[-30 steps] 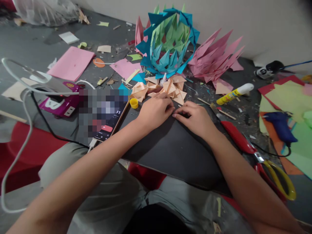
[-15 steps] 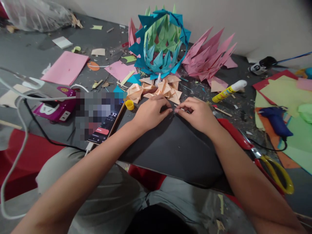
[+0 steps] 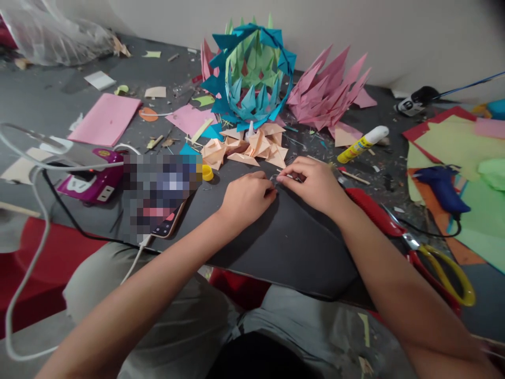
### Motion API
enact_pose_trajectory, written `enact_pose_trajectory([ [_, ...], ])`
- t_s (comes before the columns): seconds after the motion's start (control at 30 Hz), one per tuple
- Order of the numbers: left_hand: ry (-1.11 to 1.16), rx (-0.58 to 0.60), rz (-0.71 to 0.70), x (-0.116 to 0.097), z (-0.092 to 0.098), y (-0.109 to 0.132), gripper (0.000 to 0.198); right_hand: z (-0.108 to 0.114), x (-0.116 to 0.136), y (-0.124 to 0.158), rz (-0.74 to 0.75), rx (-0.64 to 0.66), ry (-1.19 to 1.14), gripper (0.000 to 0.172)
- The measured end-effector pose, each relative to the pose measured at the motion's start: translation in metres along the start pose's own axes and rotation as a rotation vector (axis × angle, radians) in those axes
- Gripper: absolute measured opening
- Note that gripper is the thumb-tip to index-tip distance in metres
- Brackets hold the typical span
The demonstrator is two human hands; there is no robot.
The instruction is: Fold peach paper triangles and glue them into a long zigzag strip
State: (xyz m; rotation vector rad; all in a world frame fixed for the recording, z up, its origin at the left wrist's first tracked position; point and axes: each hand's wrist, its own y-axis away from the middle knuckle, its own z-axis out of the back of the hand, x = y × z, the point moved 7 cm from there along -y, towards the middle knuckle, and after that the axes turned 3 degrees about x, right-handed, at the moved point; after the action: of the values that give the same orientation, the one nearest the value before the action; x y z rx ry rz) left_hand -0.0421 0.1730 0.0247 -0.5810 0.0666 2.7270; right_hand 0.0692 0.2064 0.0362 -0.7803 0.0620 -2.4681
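Observation:
In the middle of the dark table my left hand (image 3: 249, 197) rests with its fingers curled closed; what is in them, if anything, is hidden. Close by on its right, my right hand (image 3: 310, 181) has thumb and fingertips pinched together on something thin and pale, too small to name. Just beyond both hands lie folded peach paper pieces (image 3: 258, 148), with a small white nozzle tip (image 3: 251, 129) showing among them. Behind these stands a ring of folded blue paper (image 3: 221, 108), and pink folded paper spikes (image 3: 321, 97) sit to its right.
A glue stick (image 3: 363, 145) lies right of my right hand, its yellow cap (image 3: 207, 172) left of my left hand. Scissors (image 3: 445, 273) lie by my right forearm, a blue glue gun (image 3: 444, 188) farther right. A phone (image 3: 169, 225) and purple power strip (image 3: 104, 184) are at left.
My left hand has drawn slightly back from my right hand, its fingers curling further in. My right hand keeps its pinch. The whole view has shifted a little.

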Motion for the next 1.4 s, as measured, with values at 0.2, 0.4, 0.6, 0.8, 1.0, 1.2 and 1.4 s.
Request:
enact_pose_trajectory([
  [0.2, 0.295, 0.031, 0.041, 0.006, 0.003, -0.01, 0.015, 0.0, -0.003, 0.0, -0.033, 0.025, -0.07, 0.01],
  [0.4, 0.238, -0.003, 0.012, 0.009, 0.013, -0.013, 0.019, 0.001, -0.008, 0.0, -0.041, 0.033, -0.118, 0.014],
  [0.6, -0.272, 0.101, -0.539, -0.013, 0.015, -0.011, 0.029, -0.004, -0.013, -0.001, -0.041, 0.055, -0.178, 0.015],
  [0.8, -0.36, 0.121, -0.738, -0.01, 0.006, -0.012, 0.025, -0.01, -0.018, -0.002, -0.047, 0.049, -0.207, 0.016],
  [1.0, -0.328, 0.094, -0.694, -0.004, 0.0, -0.018, 0.024, -0.009, -0.021, -0.004, -0.031, 0.018, -0.241, 0.015],
  [1.2, -0.362, 0.165, -0.658, -0.004, -0.005, -0.022, 0.022, -0.008, -0.022, -0.004, -0.027, 0.012, -0.246, 0.015],
  [1.4, -0.375, 0.193, -0.658, -0.008, -0.004, -0.022, 0.022, -0.01, -0.025, -0.004, -0.052, 0.009, -0.283, 0.015],
])
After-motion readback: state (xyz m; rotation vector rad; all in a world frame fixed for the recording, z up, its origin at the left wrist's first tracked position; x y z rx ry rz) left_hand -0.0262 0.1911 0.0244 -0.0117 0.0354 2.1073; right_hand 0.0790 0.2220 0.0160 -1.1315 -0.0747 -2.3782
